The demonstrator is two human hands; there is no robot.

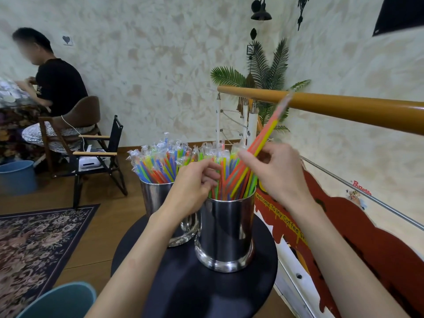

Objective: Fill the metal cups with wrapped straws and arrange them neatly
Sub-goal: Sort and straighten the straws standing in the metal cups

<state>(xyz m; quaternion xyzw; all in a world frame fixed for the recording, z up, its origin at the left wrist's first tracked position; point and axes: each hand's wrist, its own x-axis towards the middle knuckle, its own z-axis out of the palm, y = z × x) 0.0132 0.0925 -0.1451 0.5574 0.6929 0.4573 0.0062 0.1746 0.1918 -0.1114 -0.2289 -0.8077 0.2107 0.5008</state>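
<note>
Filling step: my right hand pinches tilted straws over the near cup; my left hand, at nine o'clock, fingers curled among the bundle — next, seat them upright.

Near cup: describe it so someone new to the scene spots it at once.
Find the round black table in the foreground; two metal cups of wrapped straws stand on it. The near cup is the front right one, beside the red sign. Unlike the far cup, both hands reach into its straws.
</note>
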